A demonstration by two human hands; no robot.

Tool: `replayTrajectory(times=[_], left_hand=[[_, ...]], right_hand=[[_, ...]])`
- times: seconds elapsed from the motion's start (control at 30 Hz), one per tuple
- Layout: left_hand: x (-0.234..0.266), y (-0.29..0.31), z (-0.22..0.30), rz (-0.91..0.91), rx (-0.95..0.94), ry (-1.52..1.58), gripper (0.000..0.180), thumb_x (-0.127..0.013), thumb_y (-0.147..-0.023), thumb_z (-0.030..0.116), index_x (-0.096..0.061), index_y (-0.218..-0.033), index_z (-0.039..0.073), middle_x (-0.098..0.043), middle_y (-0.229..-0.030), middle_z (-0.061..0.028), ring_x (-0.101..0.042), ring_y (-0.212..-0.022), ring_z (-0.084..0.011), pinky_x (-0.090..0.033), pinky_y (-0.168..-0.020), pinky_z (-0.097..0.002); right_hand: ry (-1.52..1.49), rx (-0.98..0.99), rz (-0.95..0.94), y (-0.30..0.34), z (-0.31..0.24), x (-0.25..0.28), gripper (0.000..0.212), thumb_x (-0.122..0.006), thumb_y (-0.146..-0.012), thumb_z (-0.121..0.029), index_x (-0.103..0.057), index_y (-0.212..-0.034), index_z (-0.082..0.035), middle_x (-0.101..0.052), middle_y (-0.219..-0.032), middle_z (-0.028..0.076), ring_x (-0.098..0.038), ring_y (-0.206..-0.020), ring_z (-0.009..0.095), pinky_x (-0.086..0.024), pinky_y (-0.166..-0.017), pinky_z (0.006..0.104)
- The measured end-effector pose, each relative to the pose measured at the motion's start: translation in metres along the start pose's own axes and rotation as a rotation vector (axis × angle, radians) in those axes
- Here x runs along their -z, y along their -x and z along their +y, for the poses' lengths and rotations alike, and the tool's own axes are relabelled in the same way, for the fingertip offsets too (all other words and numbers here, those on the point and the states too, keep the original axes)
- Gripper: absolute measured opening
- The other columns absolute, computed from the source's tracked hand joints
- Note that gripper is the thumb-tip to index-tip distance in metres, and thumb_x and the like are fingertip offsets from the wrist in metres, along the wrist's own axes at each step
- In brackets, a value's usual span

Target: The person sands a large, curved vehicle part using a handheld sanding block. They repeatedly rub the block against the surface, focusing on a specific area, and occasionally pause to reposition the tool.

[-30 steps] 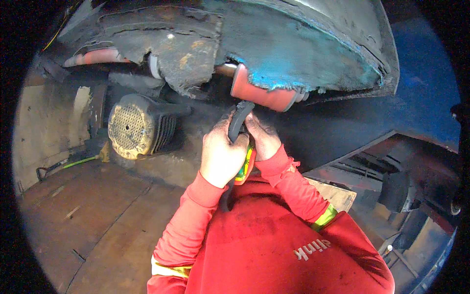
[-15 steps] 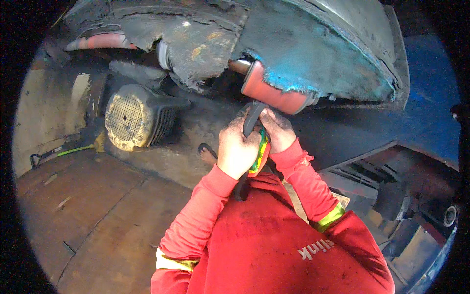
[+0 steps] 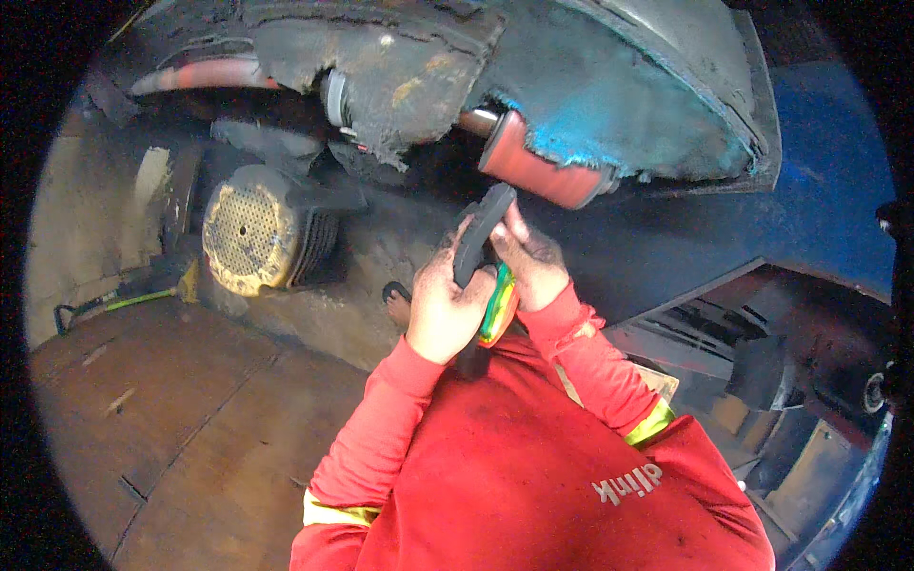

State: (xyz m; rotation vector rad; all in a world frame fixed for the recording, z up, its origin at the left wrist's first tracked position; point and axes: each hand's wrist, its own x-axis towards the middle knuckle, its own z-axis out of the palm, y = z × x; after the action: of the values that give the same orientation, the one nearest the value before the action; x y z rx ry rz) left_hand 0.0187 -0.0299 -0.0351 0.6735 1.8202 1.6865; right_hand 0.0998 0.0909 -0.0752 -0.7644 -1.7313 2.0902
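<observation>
Both hands are closed on one dark, flat curved tool point(image 3: 481, 233): the left hand point(image 3: 445, 305) wraps its lower part, and the right hand point(image 3: 529, 259) pinches it from the other side, just above a green-and-orange handle point(image 3: 499, 306). The tool's top end sits just below the red cylinder point(image 3: 541, 171) under the worn machine housing point(image 3: 609, 95), possibly touching it. A round perforated motor cover point(image 3: 243, 228) stands well to the left, above the wooden floor point(image 3: 171, 419).

Both hands point(image 3: 486, 285) on dark tool point(image 3: 479, 236)

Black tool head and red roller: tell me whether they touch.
Cannot tell. In the head view the black tool head ends close beside the red roller, but shadow hides any gap or contact.
</observation>
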Motion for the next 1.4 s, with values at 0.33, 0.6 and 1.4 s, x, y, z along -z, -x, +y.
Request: replayTrajectory(times=[0.33,0.6,1.4], left_hand=[[-0.029,-0.047,-0.020,-0.053,-0.009,-0.020,0.028,-0.058,-0.086,0.013,-0.060,-0.112,0.003,-0.065,-0.106,-0.0234,-0.062,-0.103,-0.0446,-0.050,-0.085,-0.0454],[0.007,0.010,-0.019,-0.117,0.206,0.356,0.059,-0.069,-0.092,0.010,-0.043,-0.145,0.000,-0.058,-0.128,-0.0022,-0.054,-0.113,-0.0102,-0.045,-0.096,-0.0244],[-0.016,-0.050,0.017,-0.046,0.055,-0.724,0.035,-0.071,-0.083,0.030,-0.067,-0.077,-0.004,-0.064,-0.067,-0.0263,-0.067,-0.066,-0.0427,-0.053,-0.059,-0.0468]], right_hand=[[-0.302,-0.338,0.104,-0.037,0.020,0.034,0.038,-0.058,-0.100,-0.030,-0.064,-0.123,0.000,-0.062,-0.127,0.007,-0.058,-0.111,0.015,-0.045,-0.101,0.0319],[0.641,0.489,-0.075,0.018,0.014,0.015,0.089,-0.081,-0.076,-0.027,-0.038,-0.152,-0.012,-0.041,-0.147,0.023,-0.044,-0.134,0.039,-0.040,-0.108,0.0434],[0.128,-0.080,-0.292,0.000,-0.023,0.028,0.079,-0.087,-0.064,-0.034,-0.057,-0.129,-0.001,-0.063,-0.125,0.013,-0.057,-0.121,0.024,-0.042,-0.106,0.0356]])
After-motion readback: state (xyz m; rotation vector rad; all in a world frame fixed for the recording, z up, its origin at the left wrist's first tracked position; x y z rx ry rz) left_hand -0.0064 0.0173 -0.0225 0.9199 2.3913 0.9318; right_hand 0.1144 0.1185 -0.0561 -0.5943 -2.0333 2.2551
